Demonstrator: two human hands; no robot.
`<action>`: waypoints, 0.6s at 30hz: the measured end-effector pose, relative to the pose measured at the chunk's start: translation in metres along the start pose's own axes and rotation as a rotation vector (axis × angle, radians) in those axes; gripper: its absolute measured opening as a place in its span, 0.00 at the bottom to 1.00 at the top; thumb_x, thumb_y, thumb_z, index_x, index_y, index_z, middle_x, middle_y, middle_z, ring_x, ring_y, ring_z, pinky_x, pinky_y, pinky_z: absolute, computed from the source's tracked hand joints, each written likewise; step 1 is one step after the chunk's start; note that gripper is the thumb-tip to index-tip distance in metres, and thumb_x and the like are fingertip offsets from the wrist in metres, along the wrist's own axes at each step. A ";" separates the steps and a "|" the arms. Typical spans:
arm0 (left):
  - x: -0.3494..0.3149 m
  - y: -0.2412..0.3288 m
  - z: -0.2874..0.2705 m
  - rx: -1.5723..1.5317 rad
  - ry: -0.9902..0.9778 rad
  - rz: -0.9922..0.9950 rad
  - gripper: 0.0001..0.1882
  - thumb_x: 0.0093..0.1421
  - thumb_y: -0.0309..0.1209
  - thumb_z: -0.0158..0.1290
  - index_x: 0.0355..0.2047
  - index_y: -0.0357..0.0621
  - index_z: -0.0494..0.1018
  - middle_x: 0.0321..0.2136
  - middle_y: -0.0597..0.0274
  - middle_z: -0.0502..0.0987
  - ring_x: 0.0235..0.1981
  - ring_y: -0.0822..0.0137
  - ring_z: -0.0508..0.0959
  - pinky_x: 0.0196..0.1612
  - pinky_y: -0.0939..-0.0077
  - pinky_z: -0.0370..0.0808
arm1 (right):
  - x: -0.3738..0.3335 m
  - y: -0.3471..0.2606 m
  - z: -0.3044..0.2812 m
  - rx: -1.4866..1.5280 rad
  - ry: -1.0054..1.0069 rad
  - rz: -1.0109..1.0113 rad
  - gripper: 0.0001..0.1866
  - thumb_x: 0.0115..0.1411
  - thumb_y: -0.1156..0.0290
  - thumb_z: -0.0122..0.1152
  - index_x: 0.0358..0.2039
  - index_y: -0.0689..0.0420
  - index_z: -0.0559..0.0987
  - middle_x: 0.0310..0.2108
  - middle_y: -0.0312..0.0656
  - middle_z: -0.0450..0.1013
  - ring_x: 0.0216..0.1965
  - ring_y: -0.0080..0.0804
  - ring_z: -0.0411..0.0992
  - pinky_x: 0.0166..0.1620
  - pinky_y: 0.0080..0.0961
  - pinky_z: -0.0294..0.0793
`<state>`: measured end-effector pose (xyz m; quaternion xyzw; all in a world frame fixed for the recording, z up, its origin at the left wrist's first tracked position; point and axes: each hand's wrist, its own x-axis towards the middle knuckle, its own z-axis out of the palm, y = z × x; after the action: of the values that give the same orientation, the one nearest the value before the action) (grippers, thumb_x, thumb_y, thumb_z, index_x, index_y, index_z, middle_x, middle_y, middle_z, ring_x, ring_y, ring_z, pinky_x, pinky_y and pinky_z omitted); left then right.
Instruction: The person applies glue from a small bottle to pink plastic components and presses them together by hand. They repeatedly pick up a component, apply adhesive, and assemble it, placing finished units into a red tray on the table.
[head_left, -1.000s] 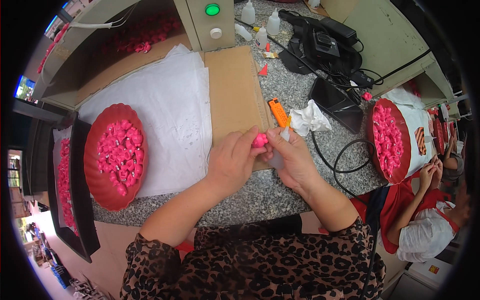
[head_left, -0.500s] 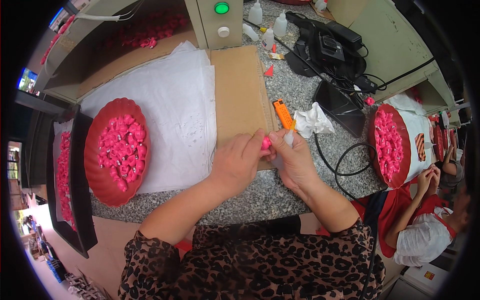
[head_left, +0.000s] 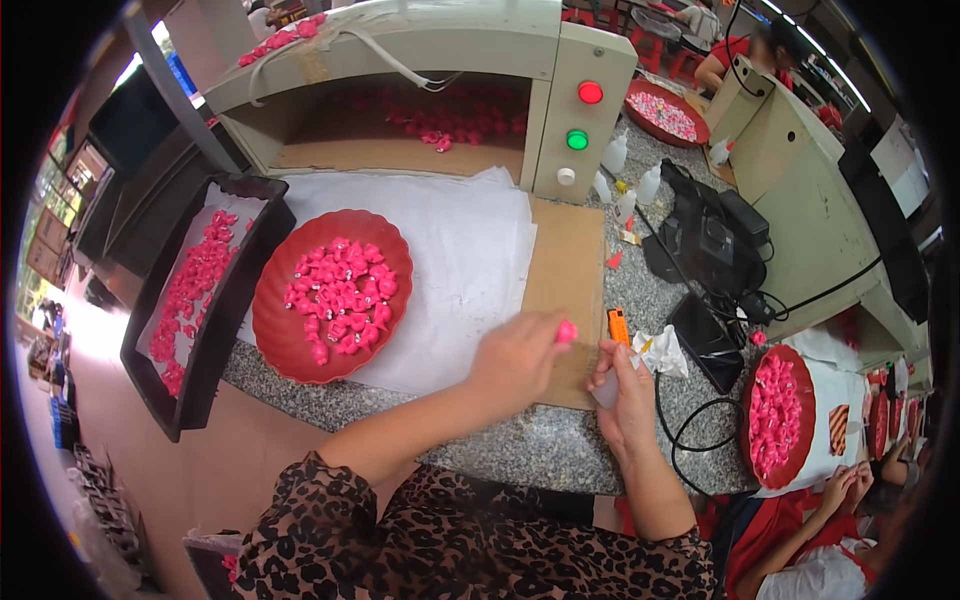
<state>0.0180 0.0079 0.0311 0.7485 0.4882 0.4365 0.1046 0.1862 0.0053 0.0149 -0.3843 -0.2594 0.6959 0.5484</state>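
Observation:
My left hand (head_left: 515,362), slightly smeared by motion, pinches a small shiny pink plastic piece (head_left: 567,332) over the brown cardboard (head_left: 565,270). Beside it, my right hand (head_left: 632,405) is closed round a small whitish squeeze bottle (head_left: 606,390) with a yellow nozzle (head_left: 646,347). A gap separates the two hands. To the left, a red scalloped bowl (head_left: 275,320) holds many similar pink pieces (head_left: 345,290) on a white cloth (head_left: 460,250). An orange cutter knife (head_left: 618,326) and a crumpled white tissue (head_left: 664,355) lie just beyond my right hand.
A black tray (head_left: 148,335) of pink pieces stands at far left. Behind the cloth is a beige machine (head_left: 400,35) with lit buttons. White bottles (head_left: 648,186), black straps and cables (head_left: 705,235) lie at right. Another red bowl (head_left: 806,400) sits near a co-worker's hands (head_left: 848,485).
The head view has swung left and up. My left hand has parted from the right, carrying the pink piece leftward. The bottle stays in my right hand.

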 end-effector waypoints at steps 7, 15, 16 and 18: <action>0.000 -0.067 -0.125 0.709 0.147 -0.215 0.16 0.51 0.28 0.49 0.41 0.37 0.68 0.33 0.53 0.73 0.36 0.56 0.71 0.37 0.65 0.69 | -0.004 -0.004 -0.004 0.053 -0.045 0.044 0.07 0.58 0.69 0.51 0.29 0.59 0.73 0.20 0.35 0.66 0.21 0.22 0.63 0.26 0.22 0.64; 0.096 -0.127 -0.110 0.598 -0.008 -0.117 0.09 0.51 0.27 0.48 0.33 0.38 0.73 0.32 0.54 0.74 0.38 0.53 0.71 0.40 0.63 0.68 | -0.004 -0.014 -0.002 0.114 -0.007 0.084 0.06 0.58 0.70 0.50 0.27 0.59 0.72 0.20 0.36 0.66 0.20 0.23 0.62 0.25 0.23 0.63; 0.119 -0.142 -0.097 0.580 -0.040 -0.171 0.09 0.51 0.27 0.48 0.31 0.39 0.74 0.31 0.53 0.74 0.37 0.53 0.71 0.40 0.62 0.68 | -0.003 -0.014 -0.003 0.115 0.002 0.083 0.06 0.58 0.71 0.50 0.27 0.58 0.71 0.19 0.36 0.66 0.20 0.23 0.62 0.25 0.23 0.63; 0.159 -0.180 -0.081 0.582 -0.013 -0.194 0.08 0.51 0.27 0.47 0.29 0.41 0.74 0.30 0.51 0.74 0.35 0.52 0.73 0.38 0.61 0.69 | 0.000 -0.012 -0.002 0.120 0.006 0.091 0.06 0.58 0.71 0.50 0.27 0.58 0.71 0.19 0.36 0.66 0.20 0.23 0.62 0.25 0.24 0.64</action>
<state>-0.1352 0.2067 0.0620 0.6997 0.6612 0.2614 -0.0699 0.1945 0.0081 0.0237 -0.3643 -0.1978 0.7330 0.5393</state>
